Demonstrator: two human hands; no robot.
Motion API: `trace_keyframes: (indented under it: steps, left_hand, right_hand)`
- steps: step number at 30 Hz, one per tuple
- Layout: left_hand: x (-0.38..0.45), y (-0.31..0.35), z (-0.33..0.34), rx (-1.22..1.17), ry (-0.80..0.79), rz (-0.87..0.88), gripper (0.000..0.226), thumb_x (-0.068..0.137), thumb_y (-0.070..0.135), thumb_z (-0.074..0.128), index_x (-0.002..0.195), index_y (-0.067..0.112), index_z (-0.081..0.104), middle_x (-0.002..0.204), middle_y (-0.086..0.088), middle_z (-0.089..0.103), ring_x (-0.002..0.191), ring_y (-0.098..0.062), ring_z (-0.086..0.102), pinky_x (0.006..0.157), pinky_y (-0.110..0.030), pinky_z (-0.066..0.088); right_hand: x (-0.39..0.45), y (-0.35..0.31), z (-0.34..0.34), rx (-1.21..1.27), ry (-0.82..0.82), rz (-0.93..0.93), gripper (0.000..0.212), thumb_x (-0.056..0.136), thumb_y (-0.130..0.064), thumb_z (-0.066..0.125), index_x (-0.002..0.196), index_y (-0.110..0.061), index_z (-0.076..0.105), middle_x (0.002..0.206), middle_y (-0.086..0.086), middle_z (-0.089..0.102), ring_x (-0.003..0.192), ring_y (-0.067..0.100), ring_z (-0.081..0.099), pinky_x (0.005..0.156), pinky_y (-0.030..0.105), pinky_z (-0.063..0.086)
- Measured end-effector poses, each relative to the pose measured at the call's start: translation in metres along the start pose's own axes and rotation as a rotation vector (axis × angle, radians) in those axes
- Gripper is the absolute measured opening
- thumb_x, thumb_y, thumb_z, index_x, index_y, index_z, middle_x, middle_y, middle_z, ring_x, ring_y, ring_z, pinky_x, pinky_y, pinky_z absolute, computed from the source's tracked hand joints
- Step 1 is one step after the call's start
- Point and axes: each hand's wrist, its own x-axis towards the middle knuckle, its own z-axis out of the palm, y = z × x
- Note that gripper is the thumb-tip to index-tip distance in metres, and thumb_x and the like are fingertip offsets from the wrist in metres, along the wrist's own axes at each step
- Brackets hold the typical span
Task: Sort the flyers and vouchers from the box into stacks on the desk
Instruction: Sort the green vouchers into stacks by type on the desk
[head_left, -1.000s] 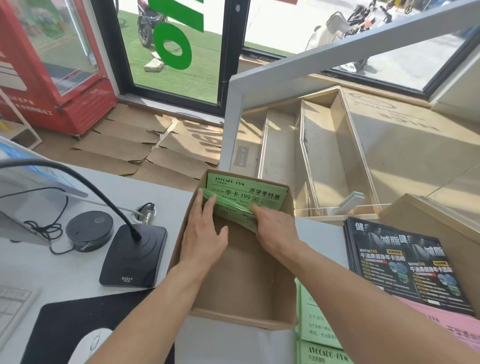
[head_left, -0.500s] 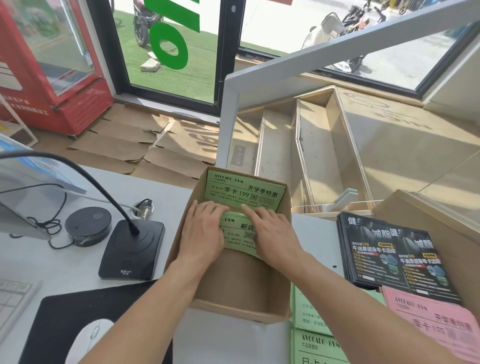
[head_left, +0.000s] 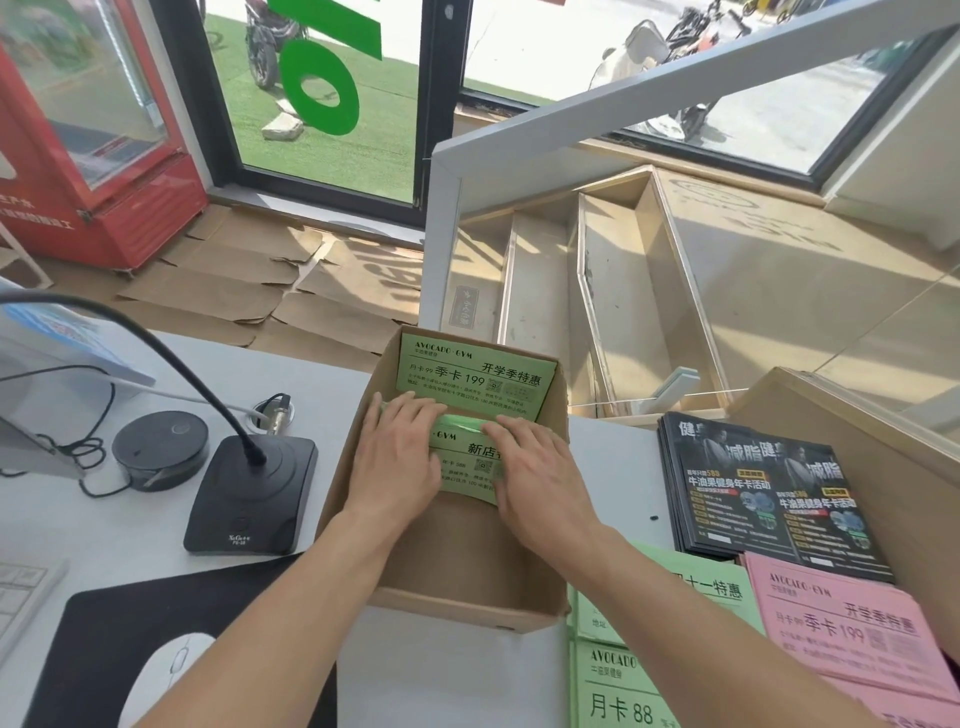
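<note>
Keyboard (head_left: 21, 597) keys are poking in at the far left edge of the white desk (head_left: 104, 525), and a white mouse (head_left: 166, 675) is sitting on the black mat (head_left: 156, 613) just beside them. Behind those, a round black puck (head_left: 160, 449) and a gooseneck microphone (head_left: 249, 493) on its square black base are standing near a cable hole. Moving right, the cardboard box (head_left: 452, 603) is sitting open in front of me, and I am reaching into it with both arms. My left hand (head_left: 397, 462) is lying flat with its fingers straight and spread a little, pressing on the left part of a stack of green vouchers (head_left: 470, 460) lying in the box. My right hand (head_left: 540, 480) is doing the same on the right part, fingers straight and together, fingertips at the stack's far edge. Another green voucher (head_left: 472, 376) is standing upright against the box's far wall, just beyond my fingertips. Right of the box, more green sheets (head_left: 618, 691) are lying in stacks on the desk, partly under my right forearm. Further right, a stack of dark flyers (head_left: 769, 488) is lying at the back, its near edge overlapping a stack of pink vouchers (head_left: 852, 629) in front of it. A cardboard flap (head_left: 857, 447) is rising along the far right.
</note>
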Motion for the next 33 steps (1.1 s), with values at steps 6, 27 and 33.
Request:
trace_keyframes:
  steps: [6, 27, 33]
  left_hand:
    - [-0.002, 0.001, -0.001, 0.055, -0.033, -0.005, 0.067, 0.082, 0.015, 0.068, 0.146, 0.020, 0.050, 0.157, 0.001, 0.042, 0.153, -0.020, 0.020, 0.127, -0.047, 0.003]
    - [-0.072, 0.096, -0.116, -0.569, -0.088, 0.041, 0.013, 0.081, 0.036, 0.084, 0.088, 0.044, 0.076, 0.090, 0.026, 0.072, 0.082, -0.002, 0.066, 0.067, -0.027, 0.053]
    - [-0.146, 0.162, -0.042, -0.951, -0.159, 0.055, 0.018, 0.081, 0.018, 0.077, 0.095, 0.029, 0.081, 0.092, 0.010, 0.076, 0.081, -0.008, 0.069, 0.065, -0.019, 0.053]
  right_hand:
    - [-0.007, -0.013, 0.000, -0.056, 0.085, -0.032, 0.042, 0.071, -0.001, 0.068, 0.108, -0.019, 0.061, 0.112, -0.001, 0.066, 0.102, 0.025, 0.062, 0.082, 0.037, 0.052]
    - [-0.127, 0.058, -0.160, 0.501, 0.154, 0.214, 0.031, 0.090, -0.024, 0.073, 0.108, -0.048, 0.065, 0.094, -0.025, 0.071, 0.087, 0.006, 0.066, 0.075, 0.037, 0.056]
    - [-0.239, 0.111, -0.144, 0.604, 0.186, 0.323, 0.032, 0.085, -0.013, 0.077, 0.100, -0.040, 0.071, 0.098, -0.027, 0.072, 0.094, 0.000, 0.068, 0.080, 0.029, 0.055]
